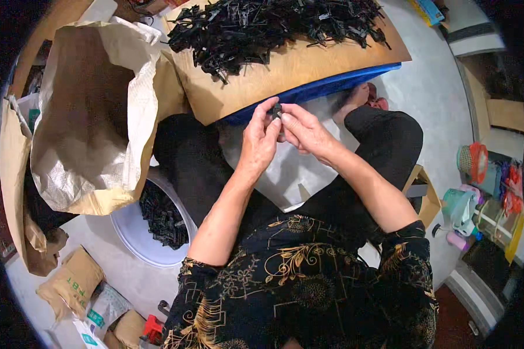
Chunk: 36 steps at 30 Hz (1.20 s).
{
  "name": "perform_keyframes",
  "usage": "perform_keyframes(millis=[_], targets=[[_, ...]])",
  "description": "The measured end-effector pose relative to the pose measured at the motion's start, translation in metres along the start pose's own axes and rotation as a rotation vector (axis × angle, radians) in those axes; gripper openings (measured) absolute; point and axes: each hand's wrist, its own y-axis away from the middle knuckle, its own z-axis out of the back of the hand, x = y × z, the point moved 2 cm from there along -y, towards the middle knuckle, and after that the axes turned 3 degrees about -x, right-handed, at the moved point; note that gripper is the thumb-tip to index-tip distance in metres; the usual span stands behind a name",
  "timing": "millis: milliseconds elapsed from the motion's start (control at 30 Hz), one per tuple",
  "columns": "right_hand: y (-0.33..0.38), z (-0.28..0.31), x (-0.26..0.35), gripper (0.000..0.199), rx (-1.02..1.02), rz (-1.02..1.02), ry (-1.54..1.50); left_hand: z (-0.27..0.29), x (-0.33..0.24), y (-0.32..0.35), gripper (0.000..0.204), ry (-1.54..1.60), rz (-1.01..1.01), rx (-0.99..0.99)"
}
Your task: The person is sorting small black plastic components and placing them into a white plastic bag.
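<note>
Just short of the board's near edge, my two hands meet around a small black plastic part. My left hand is closed on one side of it, thumb and fingers pressed together. From the right, my right hand pinches the same part with thumb and forefinger. Much of the part is hidden by the fingers, so its full shape does not show. Beyond the hands a big heap of black plastic parts lies on a wooden board, which rests on something blue.
A large open paper sack stands at the left. Beside my left leg a white tub holds more black parts. Filled bags lie at the lower left. At the right are a cardboard box and assorted household items.
</note>
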Motion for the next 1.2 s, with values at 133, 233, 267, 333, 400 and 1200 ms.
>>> perform_keyframes(millis=[133,233,267,333,400,1200], targets=[[-0.003,-0.001,0.002,0.033,-0.001,-0.029,-0.029,-0.002,-0.001,-0.003,0.036,0.023,0.008,-0.007],[-0.005,-0.001,0.002,0.031,-0.005,-0.031,-0.008,-0.002,-0.005,-0.003,0.035,0.015,0.002,-0.007],[-0.005,-0.001,0.001,0.03,-0.007,-0.027,-0.008,-0.002,-0.006,-0.003,0.035,0.008,0.009,-0.008],[-0.007,0.001,-0.002,0.029,-0.002,-0.021,-0.022,-0.005,-0.005,-0.004,0.035,0.004,0.014,-0.006],[-0.008,0.001,-0.002,0.026,-0.002,-0.041,-0.03,-0.004,-0.002,-0.004,0.034,-0.027,0.016,0.0],[-0.124,0.02,0.038,0.044,-0.362,0.321,0.852,0.008,0.016,-0.02,0.028,0.386,0.305,-0.134]])
